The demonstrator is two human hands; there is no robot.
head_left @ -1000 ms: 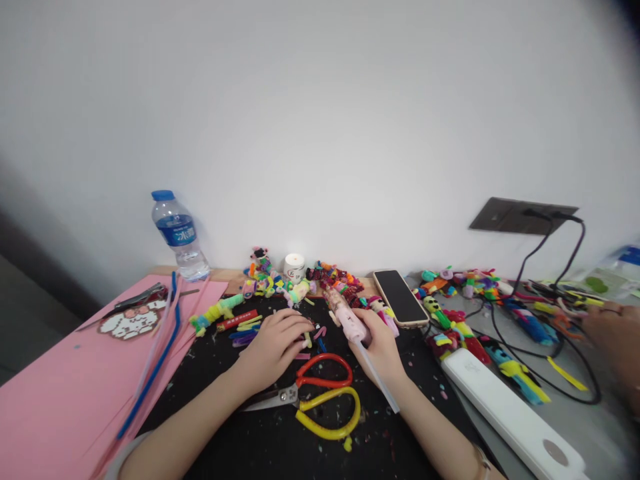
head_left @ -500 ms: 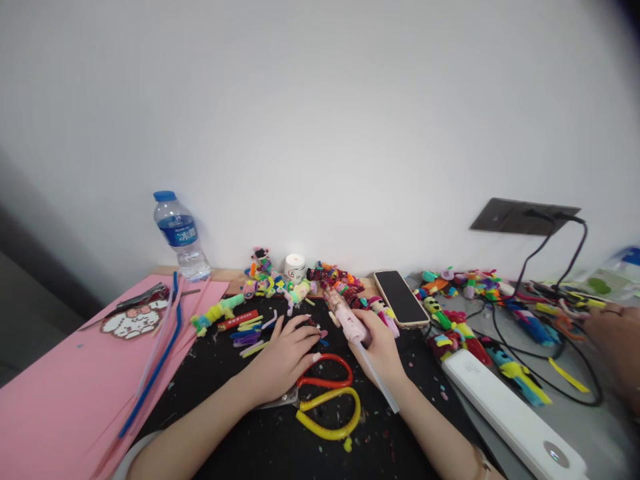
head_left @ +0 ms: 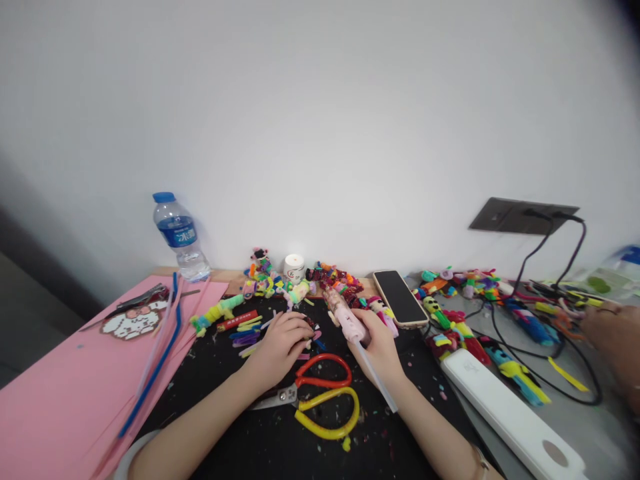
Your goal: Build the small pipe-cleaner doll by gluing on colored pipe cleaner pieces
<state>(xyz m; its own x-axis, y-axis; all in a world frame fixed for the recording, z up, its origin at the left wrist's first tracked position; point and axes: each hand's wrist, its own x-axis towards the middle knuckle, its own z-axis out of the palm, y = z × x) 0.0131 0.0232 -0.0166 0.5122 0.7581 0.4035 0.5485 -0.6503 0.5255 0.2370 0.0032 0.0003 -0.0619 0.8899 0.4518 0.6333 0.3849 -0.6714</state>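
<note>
My right hand point(head_left: 379, 350) is wrapped round a pink hot glue gun point(head_left: 347, 321), its nozzle towards the wall. A translucent glue stick point(head_left: 379, 381) juts from its back end towards me. My left hand point(head_left: 281, 347) rests over the black mat point(head_left: 225, 433), fingers curled down at small dark and coloured bits; whatever lies under the fingertips is hidden. Just below it lie scissors point(head_left: 327, 415) with one red and one yellow handle loop, blades pointing left. Short pipe-cleaner pieces point(head_left: 247, 337) and a red-labelled strip point(head_left: 239, 320) are left of this hand.
Pipe-cleaner figures point(head_left: 263, 267), a white tub point(head_left: 294, 268) and a phone point(head_left: 400, 298) line the wall side. A water bottle point(head_left: 181, 237) stands left, near pink sheets point(head_left: 60, 393). Right are a white device point(head_left: 510, 413), black cables point(head_left: 595, 373) and another person's hand point(head_left: 613, 333).
My left hand has drawn its fingers in and shifted slightly away from me, uncovering the scissors' blades and pivot. The right hand and glue gun have stayed put.
</note>
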